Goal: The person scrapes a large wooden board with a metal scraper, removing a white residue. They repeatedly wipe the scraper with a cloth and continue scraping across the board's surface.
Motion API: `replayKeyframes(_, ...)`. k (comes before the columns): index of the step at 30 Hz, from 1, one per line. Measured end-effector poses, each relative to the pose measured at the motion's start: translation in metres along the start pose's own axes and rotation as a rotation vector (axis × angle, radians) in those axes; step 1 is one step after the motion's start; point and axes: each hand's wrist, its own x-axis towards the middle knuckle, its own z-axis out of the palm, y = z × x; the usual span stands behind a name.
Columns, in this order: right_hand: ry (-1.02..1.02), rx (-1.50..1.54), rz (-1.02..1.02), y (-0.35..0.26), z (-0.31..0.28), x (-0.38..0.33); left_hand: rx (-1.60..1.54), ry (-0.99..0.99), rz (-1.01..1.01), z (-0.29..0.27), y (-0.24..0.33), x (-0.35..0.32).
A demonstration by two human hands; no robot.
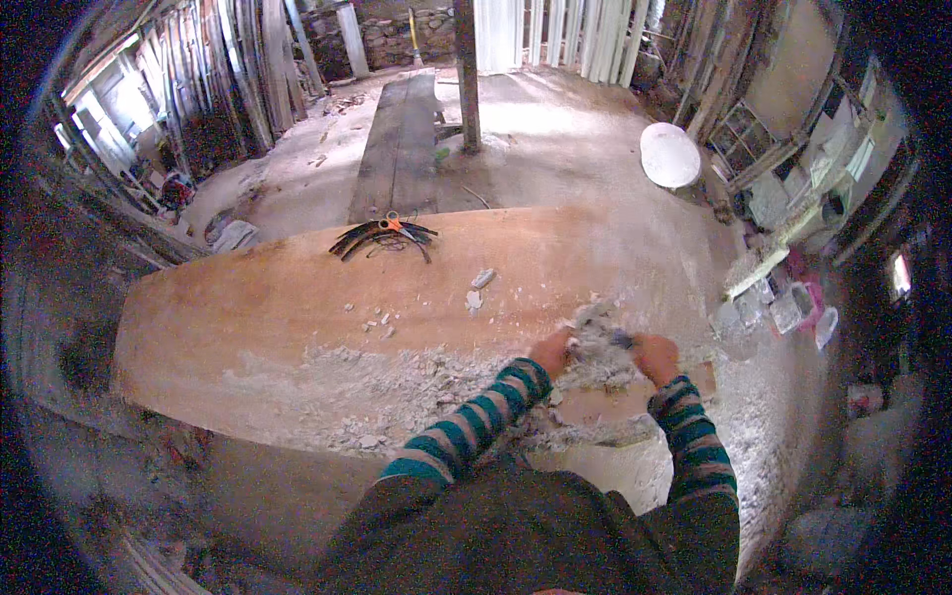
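A pale, ragged clump (595, 332) lies on a wooden board (228, 307), between my two hands. My left hand (552, 353) is closed at the clump's left edge; what its fingers pinch is too small to make out. From the right, my right hand (656, 359) grips a small tool with a dark end (622, 339) that touches the clump; its exact kind is unclear. Whitish-grey flakes and scraps (387, 382) are strewn over the board's near side. A pale oblong piece (483, 278) rests farther back.
Orange-handled scissors (394, 222) lie on curved black strips (357, 238) at the board's far edge. Beyond stand a long dark plank (397, 149) and a wooden post (467, 79). A round white basin (669, 157) and clear plastic containers (791, 307) are on the right.
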Motion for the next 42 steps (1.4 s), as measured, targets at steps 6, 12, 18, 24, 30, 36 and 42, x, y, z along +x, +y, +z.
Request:
replayKeyframes(6, 0.101, -0.117, 0.153, 0.092, -0.02, -0.013, -0.429, -0.057, -0.016, 0.03, 0.014, 0.014)
replayKeyframes(12, 0.204, 0.255, -0.156, -0.017, -0.015, 0.011, -0.393, 0.324, 0.139, -0.072, -0.087, -0.074)
replayKeyframes(18, -0.06, 0.453, -0.553, -0.188, 0.043, 0.048, -0.522, 0.988, -0.196, -0.184, -0.095, -0.215)
replayKeyframes(24, -0.218, 0.57, -0.767, -0.368, 0.071, 0.055, 0.017, 1.368, -0.227, -0.256, -0.121, -0.332)
replayKeyframes(30, -0.197, 0.612, -0.735, -0.482, 0.074, 0.065, -0.168, 1.244, -0.343, -0.347, -0.168, -0.366)
replayKeyframes(36, -0.135, 0.589, -0.363, -0.42, 0.091, 0.083, -0.459, 1.021, -0.359, -0.395, -0.245, -0.327)
replayKeyframes(42, -0.081, 0.572, -0.21, -0.231, 0.071, 0.062, -0.939, 0.803, -0.346, -0.366, -0.281, -0.259)
